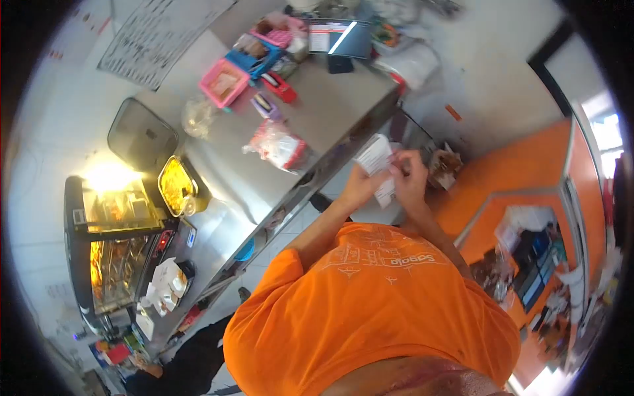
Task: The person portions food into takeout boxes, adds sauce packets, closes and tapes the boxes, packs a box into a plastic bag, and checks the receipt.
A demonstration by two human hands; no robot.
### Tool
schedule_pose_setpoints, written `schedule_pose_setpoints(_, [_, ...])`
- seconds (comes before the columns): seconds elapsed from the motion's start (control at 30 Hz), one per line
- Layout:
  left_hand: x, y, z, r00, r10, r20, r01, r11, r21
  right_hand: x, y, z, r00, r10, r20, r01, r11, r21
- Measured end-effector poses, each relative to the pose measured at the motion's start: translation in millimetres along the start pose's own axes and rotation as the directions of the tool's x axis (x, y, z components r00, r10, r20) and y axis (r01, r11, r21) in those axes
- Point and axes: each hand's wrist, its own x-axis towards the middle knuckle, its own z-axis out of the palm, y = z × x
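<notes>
A white printed paper slip (375, 157) is between my two hands, in front of my orange shirt. My left hand (358, 187) grips its left side, with the paper reaching above and below the fingers. My right hand (411, 175) is closed in a pinch at the slip's right edge. Small reddish marks show by those fingertips, too blurred to name. Beyond the slip, to the left, a red and white plastic packet (279, 146) lies on the steel counter (330, 115). Close to my right hand is an open container with brown contents (446, 165).
A lit food warmer (119, 247) and a yellow-filled tub (177, 186) stand left. Pink basket (224, 83), red stapler-like item (279, 87) and tablet (340, 38) sit along the back. An orange counter (502, 175) lies right. A person in black (191, 360) is lower left.
</notes>
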Motion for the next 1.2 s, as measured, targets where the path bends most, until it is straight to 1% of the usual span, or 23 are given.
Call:
schedule_pose_setpoints(0.03, [-0.4, 5.1, -37.2, 0.974, -0.128, -0.187, 0.131, 0.991, 0.001, 5.5, -4.4, 33.5, 0.995, -0.009, 0.101, 0.008, 1.0, 0.009])
schedule_pose_setpoints(0.1, [-4.2, 14.7, -108.3, 0.884, -0.149, -0.443, 0.113, 0.988, -0.107, 23.3, -1.3, 94.1, 0.965, 0.053, 0.258, -0.064, 0.997, 0.032])
schedule_pose_setpoints(0.17, [-18.3, 36.8, -165.3, 0.823, 0.037, -0.567, -0.116, 0.988, -0.105, 53.4, 21.3, 157.4, 0.91, 0.198, 0.365, -0.228, 0.973, 0.041])
schedule_pose_setpoints(0.2, [-27.7, 51.9, -190.2, 0.787, 0.127, -0.603, -0.189, 0.981, -0.041, 75.6, 33.0, 191.5, 0.894, 0.186, 0.407, -0.176, 0.982, -0.062])
schedule_pose_setpoints(0.23, [-37.6, 64.3, -217.0, 0.802, 0.141, -0.58, -0.17, 0.985, 0.005, 100.6, 49.6, 229.7, 0.874, 0.182, 0.451, -0.122, 0.98, -0.16])
schedule_pose_setpoints(0.3, [-56.6, 83.8, -262.1, 0.835, 0.157, -0.527, -0.12, 0.987, 0.104, 126.8, 118.2, 315.4, 0.815, 0.168, 0.555, -0.164, 0.985, -0.057])
schedule_pose_setpoints(0.37, [-67.1, 100.8, -282.5, 0.829, 0.096, -0.551, -0.078, 0.995, 0.056, 141.8, 160.4, 385.3, 0.723, 0.302, 0.621, -0.271, 0.951, -0.148])
schedule_pose_setpoints(0.43, [-70.1, 105.3, -293.4, 0.825, 0.074, -0.56, -0.036, 0.996, 0.077, 148.3, 200.4, 436.3, 0.639, 0.375, 0.671, -0.264, 0.927, -0.267])
schedule_pose_setpoints(0.47, [-67.9, 105.2, -296.4, 0.822, 0.08, -0.564, -0.047, 0.996, 0.074, 147.6, 210.7, 451.5, 0.592, 0.413, 0.692, -0.25, 0.911, -0.329])
schedule_pose_setpoints(0.57, [-59.0, 101.9, -289.5, 0.808, 0.072, -0.584, -0.065, 0.997, 0.034, 147.5, 190.5, 455.1, 0.346, 0.657, 0.67, -0.696, 0.659, -0.286])
schedule_pose_setpoints(0.67, [-41.9, 104.1, -281.1, 0.805, 0.036, -0.592, -0.053, 0.999, -0.011, 133.0, 210.7, 430.7, 0.389, 0.476, 0.789, -0.75, 0.661, -0.028])
schedule_pose_setpoints(0.7, [-34.7, 109.3, -274.2, 0.818, 0.011, -0.575, -0.082, 0.992, -0.098, 127.2, 221.9, 423.5, 0.394, 0.476, 0.786, -0.692, 0.717, -0.088])
schedule_pose_setpoints(0.77, [-17.8, 117.6, -262.0, 0.848, -0.046, -0.527, -0.039, 0.988, -0.148, 110.4, 253.7, 423.8, 0.562, 0.295, 0.772, -0.307, 0.942, -0.137])
schedule_pose_setpoints(0.8, [-7.0, 117.7, -256.4, 0.862, -0.073, -0.502, -0.016, 0.985, -0.171, 107.5, 265.2, 420.6, 0.611, 0.175, 0.772, -0.086, 0.984, -0.156])
schedule_pose_setpoints(0.83, [7.4, 107.8, -250.8, 0.88, -0.024, -0.474, -0.073, 0.98, -0.186, 110.7, 267.6, 413.1, 0.577, 0.227, 0.784, -0.059, 0.97, -0.238])
schedule_pose_setpoints(0.93, [53.3, 91.2, -237.1, 0.919, 0.0, -0.395, -0.021, 0.999, -0.049, 132.3, 279.5, 388.9, 0.493, 0.375, 0.785, 0.046, 0.89, -0.454])
schedule_pose_setpoints(0.97, [69.7, 88.1, -233.5, 0.904, 0.018, -0.428, -0.021, 1.0, -0.001, 146.0, 288.7, 376.1, 0.344, 0.464, 0.816, -0.104, 0.883, -0.459])
schedule_pose_setpoints(1.0, [87.7, 84.9, -229.7, 0.887, 0.043, -0.46, -0.025, 0.999, 0.046, 160.6, 283.7, 369.7, 0.235, 0.474, 0.848, -0.475, 0.817, -0.326])
schedule_pose_setpoints(1.03, [101.0, 79.3, -225.1, 0.869, 0.059, -0.49, -0.02, 0.996, 0.083, 174.7, 267.3, 350.7, 0.125, 0.447, 0.886, -0.782, 0.594, -0.189])
schedule_pose_setpoints(1.07, [111.5, 64.7, -223.9, 0.857, 0.086, -0.508, -0.032, 0.993, 0.113, 190.5, 241.3, 327.7, 0.038, 0.384, 0.923, -0.966, 0.252, -0.065])
schedule_pose_setpoints(1.1, [125.0, 45.7, -227.7, 0.843, 0.122, -0.523, -0.05, 0.988, 0.149, 216.6, 206.3, 313.4, -0.09, 0.356, 0.93, -0.976, -0.219, -0.011])
schedule_pose_setpoints(1.13, [135.4, 32.7, -229.1, 0.828, 0.158, -0.538, -0.065, 0.98, 0.188, 235.3, 169.9, 301.7, -0.056, 0.279, 0.959, -0.997, -0.071, -0.037])
schedule_pose_setpoints(1.2, [143.6, 23.3, -230.7, 0.824, 0.117, -0.555, 0.043, 0.963, 0.267, 256.2, 121.7, 288.6, -0.03, 0.096, 0.995, -0.973, 0.226, -0.051])
